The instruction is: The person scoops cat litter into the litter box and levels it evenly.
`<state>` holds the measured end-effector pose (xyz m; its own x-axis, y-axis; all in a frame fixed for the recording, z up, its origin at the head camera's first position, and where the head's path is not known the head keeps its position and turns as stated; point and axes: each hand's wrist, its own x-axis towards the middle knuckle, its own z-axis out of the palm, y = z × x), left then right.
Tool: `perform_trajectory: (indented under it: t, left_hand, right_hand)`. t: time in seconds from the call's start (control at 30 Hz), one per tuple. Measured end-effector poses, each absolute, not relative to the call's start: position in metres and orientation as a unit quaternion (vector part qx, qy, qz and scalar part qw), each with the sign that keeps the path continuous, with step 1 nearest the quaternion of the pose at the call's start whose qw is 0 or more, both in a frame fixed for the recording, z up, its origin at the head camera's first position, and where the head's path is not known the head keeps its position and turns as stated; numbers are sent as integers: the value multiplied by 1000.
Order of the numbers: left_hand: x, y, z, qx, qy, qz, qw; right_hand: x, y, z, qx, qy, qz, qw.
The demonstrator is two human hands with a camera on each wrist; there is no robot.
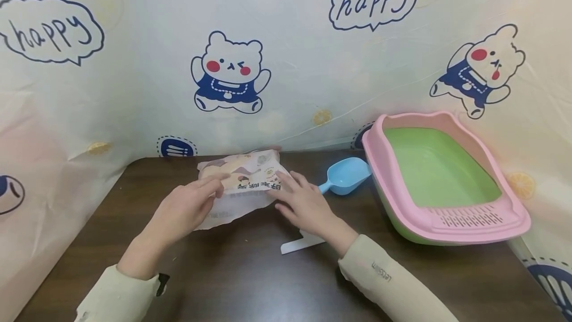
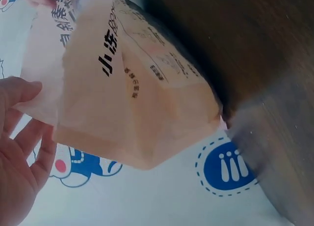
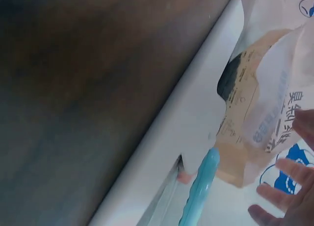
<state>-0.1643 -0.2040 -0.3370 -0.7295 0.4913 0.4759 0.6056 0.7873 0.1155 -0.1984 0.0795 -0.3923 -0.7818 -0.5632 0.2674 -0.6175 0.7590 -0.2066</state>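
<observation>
A white and beige printed bag (image 1: 243, 170) lies at the back of the table, with dark lettering and a loose flap toward me. My left hand (image 1: 187, 207) pinches the flap's left edge; in the left wrist view, the bag's corner (image 2: 44, 108) sits between the thumb and the fingers. My right hand (image 1: 308, 207) rests its spread fingers on the bag's right side. A light blue scoop (image 1: 346, 175) lies just beyond the right hand. Under the right wrist is a white flat plastic tool (image 1: 297, 246), partly covered by the arm.
A cat litter box (image 1: 447, 220) with a pink rim and green inside stands at the right of the dark wooden table (image 1: 250, 277). The scoop's tip meets its left side. A printed cloth (image 1: 295, 78) hangs directly behind the table.
</observation>
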Motion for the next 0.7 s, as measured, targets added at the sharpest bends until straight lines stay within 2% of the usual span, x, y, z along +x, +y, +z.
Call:
perform_trajectory:
  t: [0.17, 0.4, 0.57, 0.7]
  left_hand:
    - [-159, -213, -338, -322, -907, -131, 237]
    - [-157, -231, -339, -323, -913, -79, 238]
    - [-159, -241, -338, -262, -931, -37, 251]
    - [-160, -243, -338, -228, -944, -42, 234]
  right_hand:
    - [-203, 82, -394, 278, -945, 133, 110]
    - [-207, 83, -399, 280, -951, 79, 102]
    - [-211, 87, -399, 296, -943, 36, 148]
    - [-216, 90, -397, 308, -933, 6, 187]
